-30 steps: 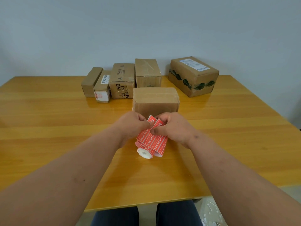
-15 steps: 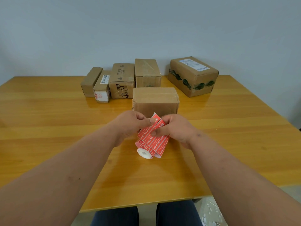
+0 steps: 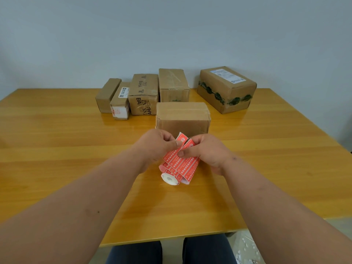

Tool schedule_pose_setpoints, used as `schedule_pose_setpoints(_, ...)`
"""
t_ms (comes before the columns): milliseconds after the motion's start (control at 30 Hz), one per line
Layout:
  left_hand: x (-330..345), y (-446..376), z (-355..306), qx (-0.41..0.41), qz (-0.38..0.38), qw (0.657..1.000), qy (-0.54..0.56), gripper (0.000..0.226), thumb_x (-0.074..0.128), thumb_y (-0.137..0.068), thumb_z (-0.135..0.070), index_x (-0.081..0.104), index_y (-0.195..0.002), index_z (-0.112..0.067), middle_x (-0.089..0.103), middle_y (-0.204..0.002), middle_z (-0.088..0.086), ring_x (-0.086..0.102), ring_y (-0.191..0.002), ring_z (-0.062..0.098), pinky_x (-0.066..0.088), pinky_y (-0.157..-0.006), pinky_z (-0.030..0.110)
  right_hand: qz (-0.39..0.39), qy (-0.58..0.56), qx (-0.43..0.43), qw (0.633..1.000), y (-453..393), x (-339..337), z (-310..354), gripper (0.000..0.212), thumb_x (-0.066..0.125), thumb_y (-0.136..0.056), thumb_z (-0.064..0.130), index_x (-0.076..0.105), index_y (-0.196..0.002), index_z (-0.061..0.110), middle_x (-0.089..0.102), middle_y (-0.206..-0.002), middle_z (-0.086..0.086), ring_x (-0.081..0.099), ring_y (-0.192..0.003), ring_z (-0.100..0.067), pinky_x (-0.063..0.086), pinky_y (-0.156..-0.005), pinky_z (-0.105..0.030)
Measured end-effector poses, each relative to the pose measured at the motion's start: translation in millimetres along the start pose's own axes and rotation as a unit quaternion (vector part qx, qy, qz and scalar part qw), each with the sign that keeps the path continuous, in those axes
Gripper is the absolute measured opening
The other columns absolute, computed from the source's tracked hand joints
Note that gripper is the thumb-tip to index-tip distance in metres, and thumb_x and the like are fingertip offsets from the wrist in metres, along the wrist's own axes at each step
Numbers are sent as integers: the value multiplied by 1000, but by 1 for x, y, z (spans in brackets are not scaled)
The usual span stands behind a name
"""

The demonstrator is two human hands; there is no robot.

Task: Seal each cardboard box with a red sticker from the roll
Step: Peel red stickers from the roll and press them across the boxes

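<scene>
Behind the sticker roll [image 3: 178,164] pinched by left hand [image 3: 155,144] and right hand [image 3: 206,151], a box [image 3: 143,94] reads "BAHA"

Fingertips of the left hand [image 3: 158,144] tucked out of sight behind the sticker strip [image 3: 180,161]. Same for the right hand [image 3: 206,151]: only the thumb showing on the red. Print on the stickers too small to read. Lower front of the nearest box [image 3: 182,119] blocked by both hands. Far beyond the hands, label text on the big box [image 3: 226,88] too fine to make out. Both forearms cut off by the bottom edge.
</scene>
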State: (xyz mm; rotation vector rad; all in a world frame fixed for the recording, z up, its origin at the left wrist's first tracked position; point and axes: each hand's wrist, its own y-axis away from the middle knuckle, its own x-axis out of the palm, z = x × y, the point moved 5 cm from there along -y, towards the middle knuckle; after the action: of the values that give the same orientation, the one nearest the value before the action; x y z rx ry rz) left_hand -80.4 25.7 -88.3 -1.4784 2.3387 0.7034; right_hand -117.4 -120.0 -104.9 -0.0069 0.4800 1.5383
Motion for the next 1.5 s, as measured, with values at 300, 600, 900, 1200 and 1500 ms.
schedule_pose_setpoints(300,0,0,3,-14,-12,1000,21,26,65,-91,-35,66,-84,-10,70,-81,0,64,-75,11,44,-61,22,-28,51,-49,997,0,1,6,16,78,-78,11,73,-93,7,76,-87,-6,73,-81,-18,59,-79,-36)
schedule_pose_setpoints(600,-4,0,2,-30,-17,998,45,27,65,-90,-37,64,-80,-12,70,-79,1,63,-73,11,43,-62,22,-25,66,-50,996,1,0,10,20,80,-78,20,71,-95,13,75,-91,-1,73,-83,-14,59,-80,-33)
schedule_pose_setpoints(900,-9,2,-1,-39,14,999,16,19,74,-83,-31,69,-84,-13,72,-88,1,63,-83,13,43,-64,24,-16,81,-56,995,2,1,8,16,78,-79,17,70,-93,17,75,-91,2,72,-84,-12,58,-80,-30)
schedule_pose_setpoints(1200,-6,-2,9,-65,1,995,75,17,76,-82,-27,67,-79,-13,72,-89,5,63,-86,19,46,-70,28,-26,94,-56,994,1,1,8,18,79,-80,20,69,-95,17,74,-92,2,72,-83,-11,58,-79,-31)
schedule_pose_setpoints(1500,-7,-3,13,-82,21,991,100,14,76,-82,-23,68,-78,-12,72,-77,4,59,-69,14,42,-61,25,-22,101,-57,993,1,1,7,15,79,-80,20,66,-87,20,74,-92,2,71,-84,-12,59,-81,-33)
